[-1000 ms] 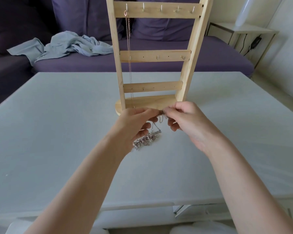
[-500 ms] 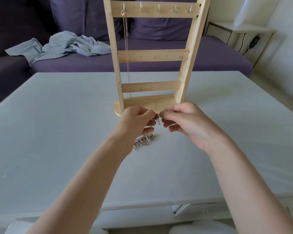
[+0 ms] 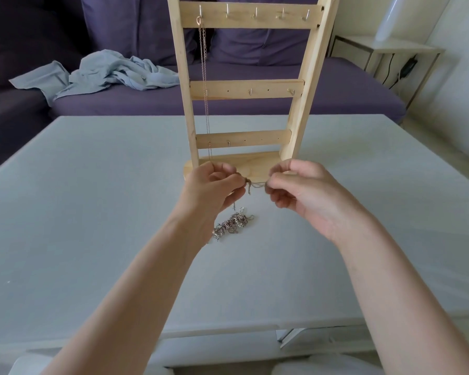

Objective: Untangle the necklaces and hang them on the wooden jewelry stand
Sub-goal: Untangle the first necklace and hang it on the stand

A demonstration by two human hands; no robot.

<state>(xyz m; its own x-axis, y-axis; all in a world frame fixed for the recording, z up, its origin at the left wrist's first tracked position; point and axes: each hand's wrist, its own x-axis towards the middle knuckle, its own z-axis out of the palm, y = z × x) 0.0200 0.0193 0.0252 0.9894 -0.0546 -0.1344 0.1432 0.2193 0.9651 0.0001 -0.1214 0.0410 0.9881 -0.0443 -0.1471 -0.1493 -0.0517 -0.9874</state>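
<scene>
While hung, one necklace.

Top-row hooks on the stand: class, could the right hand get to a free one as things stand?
Probably yes: four hooks are bare, with nothing between them and the right hand, though it pinches the tangled chain.

Two hands, one wooden stand, one hung chain, one tangled necklace cluster.
</scene>
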